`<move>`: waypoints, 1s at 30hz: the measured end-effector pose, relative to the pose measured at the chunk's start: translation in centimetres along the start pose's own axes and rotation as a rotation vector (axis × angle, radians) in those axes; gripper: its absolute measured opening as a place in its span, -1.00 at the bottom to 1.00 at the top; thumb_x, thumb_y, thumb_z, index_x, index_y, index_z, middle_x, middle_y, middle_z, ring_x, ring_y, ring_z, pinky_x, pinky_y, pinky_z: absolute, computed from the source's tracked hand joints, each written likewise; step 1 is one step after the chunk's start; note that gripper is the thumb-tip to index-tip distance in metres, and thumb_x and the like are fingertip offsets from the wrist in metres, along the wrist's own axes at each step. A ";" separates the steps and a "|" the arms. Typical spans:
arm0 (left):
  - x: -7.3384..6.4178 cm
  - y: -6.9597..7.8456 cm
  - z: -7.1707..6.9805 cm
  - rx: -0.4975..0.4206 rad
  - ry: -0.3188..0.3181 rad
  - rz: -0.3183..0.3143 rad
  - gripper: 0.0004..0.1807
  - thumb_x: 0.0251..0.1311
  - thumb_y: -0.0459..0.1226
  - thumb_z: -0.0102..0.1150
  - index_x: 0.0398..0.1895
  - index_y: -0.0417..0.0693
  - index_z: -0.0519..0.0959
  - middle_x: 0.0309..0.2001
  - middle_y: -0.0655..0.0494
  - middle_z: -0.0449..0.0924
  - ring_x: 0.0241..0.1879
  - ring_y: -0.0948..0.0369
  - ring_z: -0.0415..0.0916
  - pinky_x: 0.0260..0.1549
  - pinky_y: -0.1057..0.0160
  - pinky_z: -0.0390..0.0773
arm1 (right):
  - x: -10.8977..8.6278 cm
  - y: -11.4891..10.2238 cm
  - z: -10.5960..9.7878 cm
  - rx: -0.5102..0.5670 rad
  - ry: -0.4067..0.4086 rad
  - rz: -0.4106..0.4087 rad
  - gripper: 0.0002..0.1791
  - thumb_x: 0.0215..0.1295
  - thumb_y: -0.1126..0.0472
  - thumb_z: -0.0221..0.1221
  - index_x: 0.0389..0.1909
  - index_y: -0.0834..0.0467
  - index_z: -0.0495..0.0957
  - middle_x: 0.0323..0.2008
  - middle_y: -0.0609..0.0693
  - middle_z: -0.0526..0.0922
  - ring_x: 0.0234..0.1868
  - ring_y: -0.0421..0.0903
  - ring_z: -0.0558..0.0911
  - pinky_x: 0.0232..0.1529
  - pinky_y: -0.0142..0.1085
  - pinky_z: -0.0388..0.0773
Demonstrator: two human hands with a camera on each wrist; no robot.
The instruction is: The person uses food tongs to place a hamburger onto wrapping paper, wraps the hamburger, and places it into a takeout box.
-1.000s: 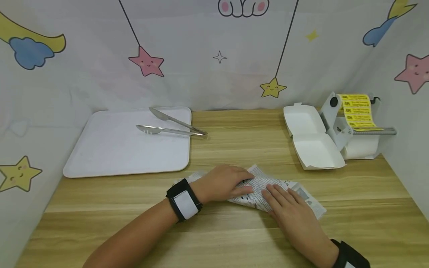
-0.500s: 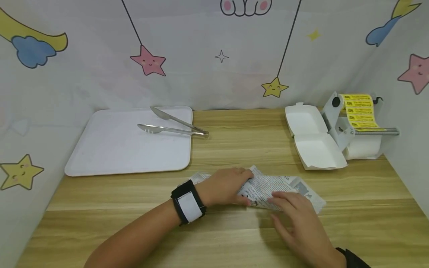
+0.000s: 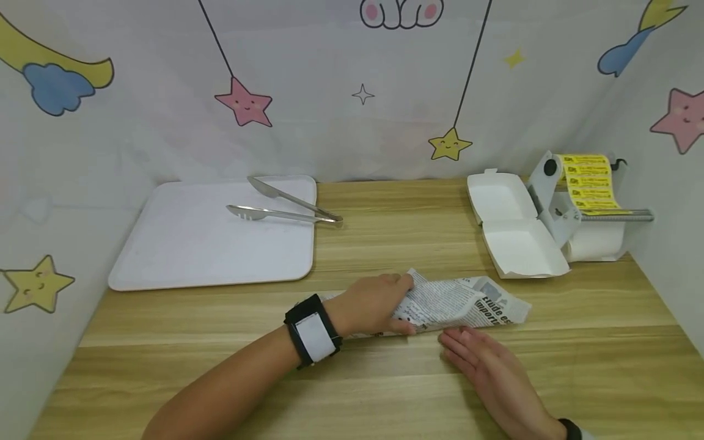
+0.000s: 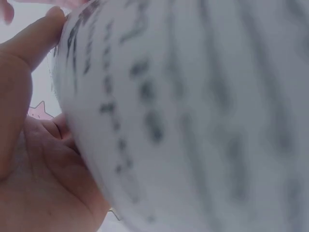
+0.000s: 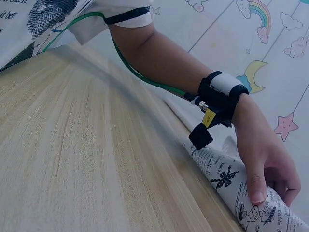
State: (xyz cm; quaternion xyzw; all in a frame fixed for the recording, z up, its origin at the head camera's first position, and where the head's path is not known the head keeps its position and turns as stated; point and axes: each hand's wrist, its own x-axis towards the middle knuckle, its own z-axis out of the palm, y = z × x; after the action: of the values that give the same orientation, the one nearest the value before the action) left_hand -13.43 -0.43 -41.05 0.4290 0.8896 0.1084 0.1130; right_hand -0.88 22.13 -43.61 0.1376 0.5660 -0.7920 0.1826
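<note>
A folded sheet of newspaper-print wrapping paper point(image 3: 448, 299) lies across the middle of the table. My left hand point(image 3: 371, 305) grips its left part from above, thumb on the near side and fingers over the far side. Seen from the right wrist, the left hand point(image 5: 265, 157) curls round the rolled paper point(image 5: 227, 181). Bulging wrapping paper point(image 4: 193, 116) fills most of the left wrist view; whatever may be inside is hidden. My right hand point(image 3: 492, 376) is turned on its side with fingers straight and together, fingertips at the paper's near edge. Whether they touch it, I cannot tell.
A white tray point(image 3: 192, 244) stands at the back left, with metal tongs point(image 3: 280, 214) lying over its right edge. At the back right are an open white takeaway box point(image 3: 519, 244) and a label dispenser point(image 3: 558, 214) with a yellow label roll point(image 3: 588, 183).
The right hand has slid off the top of the paper toward me and turned on its side. The paper's right flap has shifted, showing bold print. The left hand keeps its grip.
</note>
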 end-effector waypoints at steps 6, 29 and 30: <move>0.1 -0.1 -0.1 -0.003 -0.013 -0.002 -0.29 0.18 0.19 0.37 0.16 -0.10 0.41 0.00 0.06 0.60 -0.13 0.26 0.54 -0.19 0.23 0.62 | 1.6 0.5 0.0 -0.013 0.116 -0.114 -0.65 0.65 0.12 -0.06 0.19 0.27 0.17 0.10 -0.02 0.55 0.11 -0.19 0.61 0.14 -0.29 0.58; 0.1 0.6 0.0 0.018 0.004 0.017 -0.32 0.12 0.13 0.46 0.11 -0.04 0.41 -0.05 0.12 0.56 -0.17 0.28 0.50 -0.30 0.24 0.62 | 3.2 -0.1 2.9 0.028 0.267 -0.122 -0.33 0.39 0.34 0.26 0.40 0.10 0.14 0.25 -0.20 0.37 0.25 -0.32 0.36 0.26 -0.47 0.36; 0.1 0.7 0.1 0.021 0.004 0.016 -0.32 0.12 0.14 0.45 0.12 -0.04 0.41 -0.05 0.11 0.56 -0.16 0.28 0.51 -0.29 0.23 0.62 | 3.2 0.0 3.0 0.032 0.264 -0.125 -0.35 0.39 0.35 0.26 0.38 0.09 0.17 0.24 -0.20 0.39 0.25 -0.31 0.37 0.26 -0.46 0.37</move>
State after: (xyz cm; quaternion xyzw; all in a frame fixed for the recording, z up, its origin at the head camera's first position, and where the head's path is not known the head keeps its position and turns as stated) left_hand -12.98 0.05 -40.95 0.4369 0.8876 0.1009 0.1056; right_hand -3.81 18.85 -44.01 0.2080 0.5800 -0.7857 0.0548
